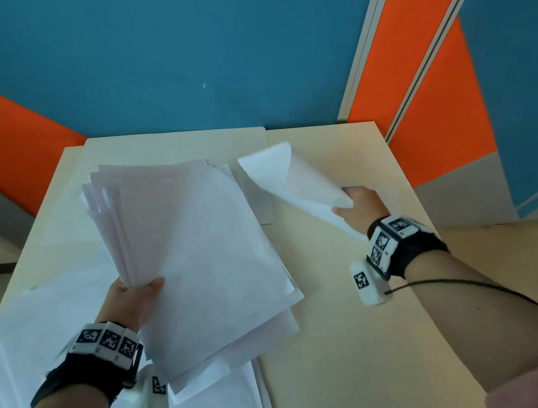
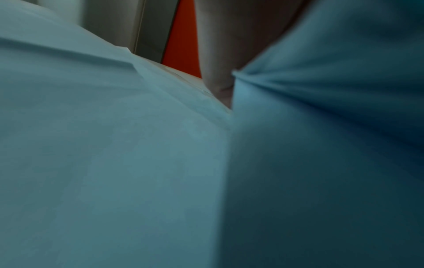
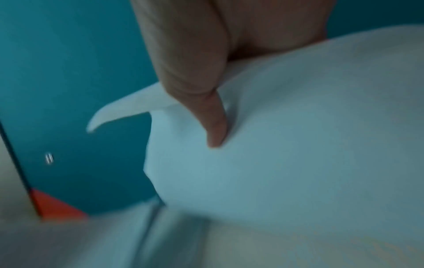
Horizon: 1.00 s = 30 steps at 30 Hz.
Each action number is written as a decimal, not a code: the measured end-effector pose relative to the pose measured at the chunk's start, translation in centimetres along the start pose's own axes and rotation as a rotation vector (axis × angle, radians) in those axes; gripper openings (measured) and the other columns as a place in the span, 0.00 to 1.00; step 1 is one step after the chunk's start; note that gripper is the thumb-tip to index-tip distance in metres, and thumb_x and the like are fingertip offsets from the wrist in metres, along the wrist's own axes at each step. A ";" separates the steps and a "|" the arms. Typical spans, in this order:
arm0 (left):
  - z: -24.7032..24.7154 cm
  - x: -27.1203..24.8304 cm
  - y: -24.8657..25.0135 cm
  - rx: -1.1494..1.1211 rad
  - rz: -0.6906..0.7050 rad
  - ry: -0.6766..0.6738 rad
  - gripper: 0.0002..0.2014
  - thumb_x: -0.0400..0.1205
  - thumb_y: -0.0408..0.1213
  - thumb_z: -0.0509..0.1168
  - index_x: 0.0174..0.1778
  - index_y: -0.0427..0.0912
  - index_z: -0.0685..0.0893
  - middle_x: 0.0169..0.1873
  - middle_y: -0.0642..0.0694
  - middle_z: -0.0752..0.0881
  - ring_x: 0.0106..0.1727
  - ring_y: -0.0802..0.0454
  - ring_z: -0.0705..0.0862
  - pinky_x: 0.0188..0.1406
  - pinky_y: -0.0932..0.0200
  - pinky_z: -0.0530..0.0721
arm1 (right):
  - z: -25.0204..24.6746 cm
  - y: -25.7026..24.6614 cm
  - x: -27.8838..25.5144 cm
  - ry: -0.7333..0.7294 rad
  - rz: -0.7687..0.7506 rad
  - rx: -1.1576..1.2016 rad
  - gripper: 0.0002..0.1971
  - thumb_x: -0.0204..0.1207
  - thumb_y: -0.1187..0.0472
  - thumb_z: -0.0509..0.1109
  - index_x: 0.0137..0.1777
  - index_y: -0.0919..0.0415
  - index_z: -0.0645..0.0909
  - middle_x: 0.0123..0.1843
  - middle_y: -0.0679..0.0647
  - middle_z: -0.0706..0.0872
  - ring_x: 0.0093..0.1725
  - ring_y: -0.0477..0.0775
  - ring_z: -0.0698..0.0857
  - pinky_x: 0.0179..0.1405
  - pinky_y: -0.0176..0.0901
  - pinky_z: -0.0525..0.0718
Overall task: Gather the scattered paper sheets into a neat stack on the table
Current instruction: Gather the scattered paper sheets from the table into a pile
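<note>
A: Bundle of sheets (image 1: 198, 248): held above the table (image 1: 354, 330), left of centre, edges fanned and uneven. Underside fills the left wrist view, blurred (image 2: 103, 154).

B: Grip on it?

A: Left hand (image 1: 130, 306) at the near-left corner, thumb on top, other fingers hidden under the paper. Grasping the bundle.

B: Single sheet (image 1: 295, 182)?

A: Lifted off the table to the right of the bundle, apart from it. Far corner curling over. Right hand (image 1: 361, 204) pinching its near corner. Right wrist view: thumb (image 3: 215, 127) pressed down on the sheet (image 3: 286, 154); other fingers not visible.

B: Anything still lying flat?

A: More loose sheets (image 1: 38, 340) at the near-left of the table, under the left wrist, overlapping. Pale folder or board (image 1: 176, 144) at the far-left, partly under the bundle; cannot tell which.

B: Surroundings?

A: Tagged wristbands with cables on both wrists (image 1: 107, 344). Blue and orange wall panels (image 1: 169, 45) behind the table.
</note>
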State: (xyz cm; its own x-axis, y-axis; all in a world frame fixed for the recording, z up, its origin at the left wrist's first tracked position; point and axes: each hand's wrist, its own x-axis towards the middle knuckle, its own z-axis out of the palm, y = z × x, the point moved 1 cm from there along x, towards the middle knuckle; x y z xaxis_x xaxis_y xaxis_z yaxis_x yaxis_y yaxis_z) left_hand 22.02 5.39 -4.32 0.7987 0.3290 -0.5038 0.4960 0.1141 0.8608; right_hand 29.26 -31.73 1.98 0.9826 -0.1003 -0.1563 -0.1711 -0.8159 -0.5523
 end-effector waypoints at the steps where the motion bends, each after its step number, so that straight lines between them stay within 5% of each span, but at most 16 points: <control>1: 0.0 -0.3 0.0 0.005 -0.009 0.009 0.11 0.76 0.20 0.65 0.54 0.29 0.79 0.36 0.40 0.82 0.38 0.44 0.80 0.43 0.53 0.80 | -1.1 -1.0 -0.2 -0.035 -0.020 0.105 0.13 0.75 0.67 0.67 0.59 0.67 0.82 0.56 0.65 0.87 0.55 0.63 0.84 0.50 0.43 0.78; 6: -0.1 -1.7 0.4 0.049 -0.032 0.074 0.19 0.76 0.21 0.67 0.63 0.23 0.76 0.50 0.32 0.82 0.51 0.39 0.80 0.60 0.41 0.78 | -7.1 -4.7 -2.8 -0.177 -0.095 0.645 0.10 0.68 0.64 0.76 0.49 0.56 0.83 0.50 0.53 0.90 0.48 0.54 0.89 0.53 0.48 0.85; 10: -0.1 -3.3 0.7 0.088 -0.043 0.078 0.19 0.76 0.23 0.68 0.64 0.24 0.77 0.60 0.27 0.82 0.53 0.39 0.80 0.63 0.39 0.78 | -9.3 -5.0 -4.2 -0.274 -0.164 1.019 0.31 0.37 0.51 0.87 0.46 0.53 0.88 0.47 0.49 0.93 0.48 0.48 0.91 0.43 0.41 0.89; 13: 0.1 -4.7 1.0 0.086 -0.038 0.054 0.18 0.77 0.22 0.67 0.63 0.23 0.78 0.61 0.25 0.82 0.54 0.37 0.81 0.63 0.40 0.79 | -7.9 -4.3 -4.8 -0.308 -0.100 1.048 0.40 0.30 0.48 0.89 0.49 0.56 0.86 0.46 0.50 0.93 0.47 0.49 0.91 0.45 0.42 0.89; 15: 0.3 -5.6 1.1 0.074 -0.046 0.018 0.18 0.76 0.21 0.66 0.62 0.22 0.78 0.59 0.25 0.82 0.56 0.33 0.81 0.64 0.37 0.78 | -6.1 -3.9 -5.5 -0.308 -0.020 0.992 0.39 0.35 0.50 0.89 0.51 0.60 0.85 0.46 0.53 0.93 0.45 0.50 0.91 0.42 0.41 0.90; 18: 0.8 -7.0 1.0 0.063 -0.053 -0.096 0.13 0.76 0.21 0.66 0.56 0.24 0.81 0.47 0.32 0.84 0.51 0.36 0.81 0.57 0.41 0.82 | -3.1 -3.1 -6.8 -0.271 0.107 0.946 0.21 0.66 0.68 0.76 0.60 0.67 0.81 0.56 0.61 0.89 0.50 0.56 0.89 0.49 0.47 0.88; 21: 1.3 -8.8 1.1 0.043 -0.060 -0.204 0.05 0.73 0.22 0.70 0.41 0.33 0.82 0.38 0.38 0.83 0.42 0.40 0.81 0.45 0.50 0.82 | -0.6 -2.1 -7.9 -0.344 0.216 0.944 0.25 0.67 0.74 0.73 0.66 0.67 0.78 0.60 0.62 0.86 0.61 0.64 0.84 0.62 0.60 0.81; 24: 1.6 -9.9 0.6 0.129 -0.074 -0.273 0.19 0.58 0.38 0.75 0.42 0.34 0.83 0.42 0.34 0.86 0.47 0.37 0.85 0.52 0.45 0.83 | 1.2 -1.4 -9.0 -0.562 0.275 0.917 0.39 0.43 0.66 0.87 0.60 0.60 0.82 0.60 0.62 0.87 0.57 0.62 0.87 0.56 0.59 0.84; 26: 1.9 -10.9 0.2 0.174 -0.075 -0.312 0.27 0.60 0.56 0.72 0.48 0.40 0.87 0.49 0.38 0.90 0.54 0.37 0.87 0.62 0.39 0.82 | 2.5 -0.9 -9.7 -0.661 0.266 0.907 0.48 0.29 0.61 0.90 0.59 0.59 0.83 0.56 0.59 0.90 0.54 0.59 0.89 0.52 0.57 0.87; 28: 2.0 -11.6 0.2 0.175 -0.112 -0.253 0.32 0.74 0.70 0.53 0.51 0.47 0.87 0.50 0.44 0.89 0.56 0.43 0.86 0.64 0.44 0.80 | 3.1 -0.7 -10.4 -0.683 0.264 0.900 0.49 0.28 0.65 0.90 0.59 0.62 0.82 0.50 0.58 0.92 0.50 0.58 0.90 0.46 0.54 0.88; 30: 2.1 -11.5 -0.3 -0.010 -0.173 -0.232 0.35 0.77 0.70 0.41 0.57 0.49 0.83 0.50 0.46 0.87 0.56 0.46 0.84 0.64 0.50 0.79 | 3.3 -0.8 -11.1 -0.689 0.262 0.887 0.46 0.36 0.73 0.86 0.63 0.65 0.80 0.47 0.57 0.92 0.48 0.58 0.90 0.46 0.54 0.88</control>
State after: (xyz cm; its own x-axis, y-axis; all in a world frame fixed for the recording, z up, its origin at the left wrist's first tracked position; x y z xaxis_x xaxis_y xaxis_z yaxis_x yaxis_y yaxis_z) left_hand 13.33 -0.39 1.04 0.7599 0.0804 -0.6450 0.6290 0.1594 0.7609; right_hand 18.23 -28.07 1.42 0.7080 0.3479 -0.6146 -0.6232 -0.1016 -0.7755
